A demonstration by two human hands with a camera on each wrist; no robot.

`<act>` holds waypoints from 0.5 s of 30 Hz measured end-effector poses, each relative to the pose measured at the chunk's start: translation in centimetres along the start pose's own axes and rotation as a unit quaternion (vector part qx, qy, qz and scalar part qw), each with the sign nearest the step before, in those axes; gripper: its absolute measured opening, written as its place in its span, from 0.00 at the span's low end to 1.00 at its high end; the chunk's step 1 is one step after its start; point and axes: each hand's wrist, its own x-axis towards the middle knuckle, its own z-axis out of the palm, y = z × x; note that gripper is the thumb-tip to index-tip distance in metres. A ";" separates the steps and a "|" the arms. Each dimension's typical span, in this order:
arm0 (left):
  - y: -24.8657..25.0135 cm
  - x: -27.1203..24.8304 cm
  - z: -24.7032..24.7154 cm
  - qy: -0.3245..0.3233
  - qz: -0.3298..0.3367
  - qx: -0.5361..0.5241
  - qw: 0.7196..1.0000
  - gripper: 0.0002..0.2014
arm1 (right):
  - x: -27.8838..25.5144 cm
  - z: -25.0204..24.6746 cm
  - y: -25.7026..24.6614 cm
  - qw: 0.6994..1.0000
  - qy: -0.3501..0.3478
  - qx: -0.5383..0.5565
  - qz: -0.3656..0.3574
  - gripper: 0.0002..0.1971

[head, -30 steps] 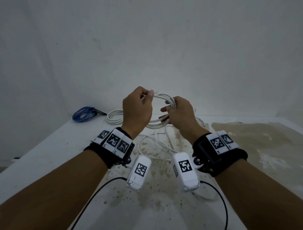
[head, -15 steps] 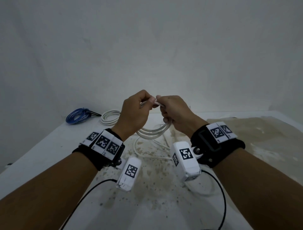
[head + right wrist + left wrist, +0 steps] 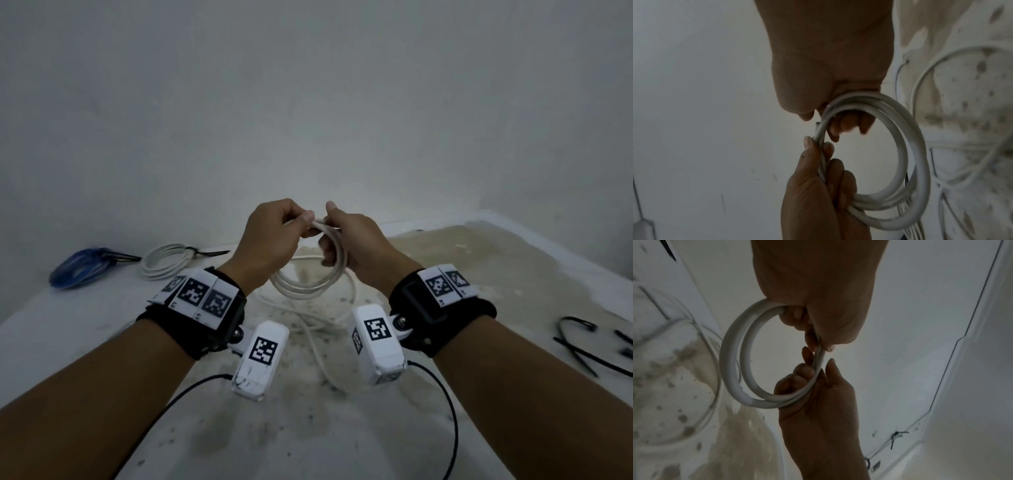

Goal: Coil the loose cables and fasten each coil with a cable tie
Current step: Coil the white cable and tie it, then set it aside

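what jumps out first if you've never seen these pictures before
First, the two hands raised at centre: the left hand and the right hand both grip a white cable coil above the stained table, with loose cable trailing down from it. At the far left lie a blue coil and a tied white coil; black cable ties lie at the right edge.
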 end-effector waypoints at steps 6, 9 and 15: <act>1.9 -0.3 7.7 -0.062 -0.007 0.018 0.998 0.11 | -3.1 -11.2 1.8 0.928 0.191 -0.317 0.027 0.19; 3.2 -1.2 10.8 -0.095 -0.005 0.011 0.995 0.12 | -6.1 -17.6 2.3 0.792 0.235 -0.554 0.098 0.13; 5.1 -2.6 13.9 -0.131 -0.016 -0.010 0.991 0.13 | -11.2 -26.1 3.6 0.647 0.244 -0.698 0.186 0.12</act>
